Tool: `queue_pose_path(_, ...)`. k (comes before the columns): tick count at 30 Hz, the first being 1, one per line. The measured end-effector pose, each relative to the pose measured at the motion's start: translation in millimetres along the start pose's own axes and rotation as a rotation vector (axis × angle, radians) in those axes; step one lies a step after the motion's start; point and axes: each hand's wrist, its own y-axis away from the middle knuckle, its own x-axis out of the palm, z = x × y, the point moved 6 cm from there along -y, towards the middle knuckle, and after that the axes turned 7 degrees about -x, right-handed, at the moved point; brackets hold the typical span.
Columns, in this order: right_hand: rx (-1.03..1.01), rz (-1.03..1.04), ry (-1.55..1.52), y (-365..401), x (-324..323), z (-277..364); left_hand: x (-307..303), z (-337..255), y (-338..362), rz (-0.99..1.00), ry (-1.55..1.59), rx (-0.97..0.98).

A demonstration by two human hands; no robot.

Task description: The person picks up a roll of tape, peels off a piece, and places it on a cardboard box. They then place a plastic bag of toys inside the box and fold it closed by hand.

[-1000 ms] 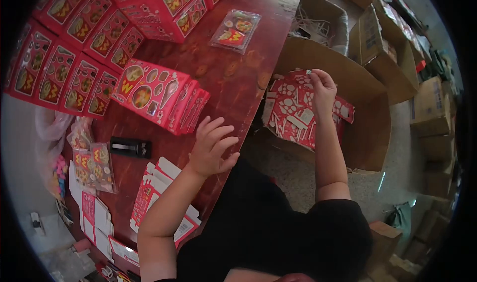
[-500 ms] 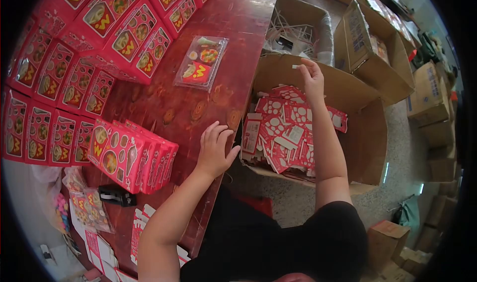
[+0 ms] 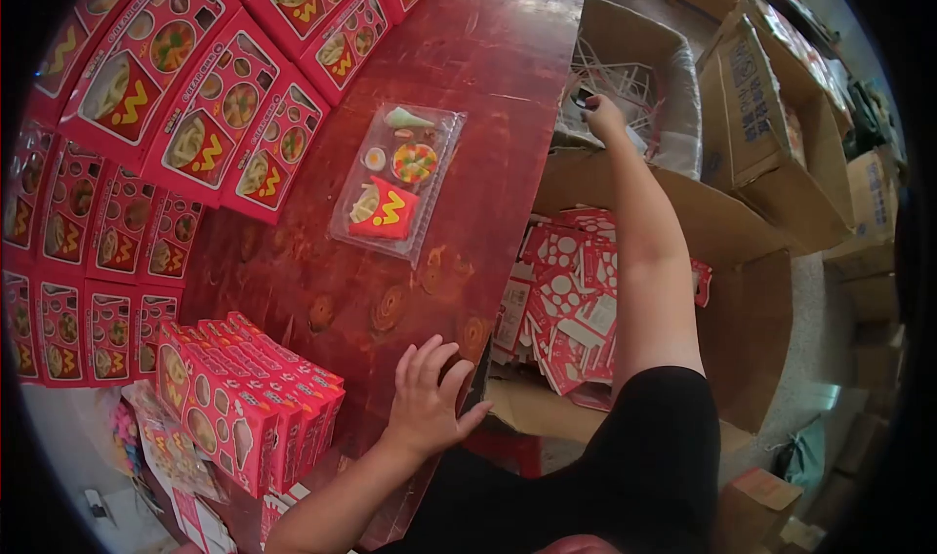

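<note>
My left hand (image 3: 429, 403) rests at the table's edge, fingers spread and holding nothing. Over a carton (image 3: 673, 51) with white strips in it, my right hand (image 3: 607, 122) reaches out, its fingers closed on a small black object (image 3: 584, 97) whose kind I cannot make out. On the red table (image 3: 429, 305) lies a clear plastic tray (image 3: 344, 217). It contains a red pouch (image 3: 395, 212) with a yellow mark, a round dish (image 3: 414, 163) of coloured pieces, an egg-like piece (image 3: 373, 158) and a pale green cone (image 3: 408, 118).
Pink printed boxes (image 3: 229, 105) are stacked along the table's far left. More slim pink boxes (image 3: 244, 398) stand in a row nearer me. Below the right arm, an open cardboard box (image 3: 752, 329) contains pink and white cut-outs (image 3: 571, 300). Further cartons (image 3: 761, 124) stand at right.
My right hand has moved away from me, from above the cut-outs to the carton of strips. The small white piece in its fingers no longer shows. My left hand stays near the table edge.
</note>
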Motion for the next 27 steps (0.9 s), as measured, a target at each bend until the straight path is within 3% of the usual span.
queue_pose_path(8, 0.018, 0.350, 0.064, -13, 38, -3, 5, 4, 1, -0.008, -0.007, -0.001)
queue_pose_path(11, 0.061, 0.399, 0.027, -23, 77, -42, 5, 4, 1, -0.008, -0.006, -0.002)
queue_pose_path(14, 0.022, 0.516, 0.194, -3, 51, -4, 5, 5, 1, -0.007, -0.006, -0.004)
queue_pose_path(17, 0.041, 0.673, 0.324, -14, 59, -12, 5, 4, 1, -0.006, -0.004, -0.004)
queue_pose_path(20, 0.428, 1.127, 0.496, -40, 118, -82, 5, 4, 1, -0.005, -0.001, -0.007)
queue_pose_path(23, 0.731, 0.849, 0.407, -23, 87, -79, 5, 5, 1, -0.007, 0.003, -0.008)
queue_pose_path(27, 0.581, 0.747, 0.316, -14, 67, -66, 4, 4, 0, -0.011, 0.012, -0.006)
